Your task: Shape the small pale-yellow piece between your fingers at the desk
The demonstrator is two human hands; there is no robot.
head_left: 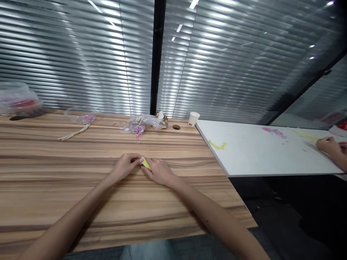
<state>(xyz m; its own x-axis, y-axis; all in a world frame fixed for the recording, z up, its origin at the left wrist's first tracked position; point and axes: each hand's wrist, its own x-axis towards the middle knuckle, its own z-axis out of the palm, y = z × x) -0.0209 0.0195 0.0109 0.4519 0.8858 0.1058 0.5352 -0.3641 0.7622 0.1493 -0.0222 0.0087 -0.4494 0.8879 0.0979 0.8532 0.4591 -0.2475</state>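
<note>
Left hand (125,165) and right hand (159,171) meet at the centre of the wooden table (54,187), fingers pinched together on a small yellow piece (145,164). Plastic bags (143,122) at 12 o'clock; paper cup (193,118) at 1 o'clock.

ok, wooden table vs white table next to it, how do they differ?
The wooden table has a striped brown grain; the white table is plain and matte. The wooden table bears clear plastic bags and a paper cup at its far edge; the white table has loose yellow pieces and pink bits. The left hand and right hand work on the wooden table; another person's hand rests on the white one. Both are flat-topped and abut.
</note>
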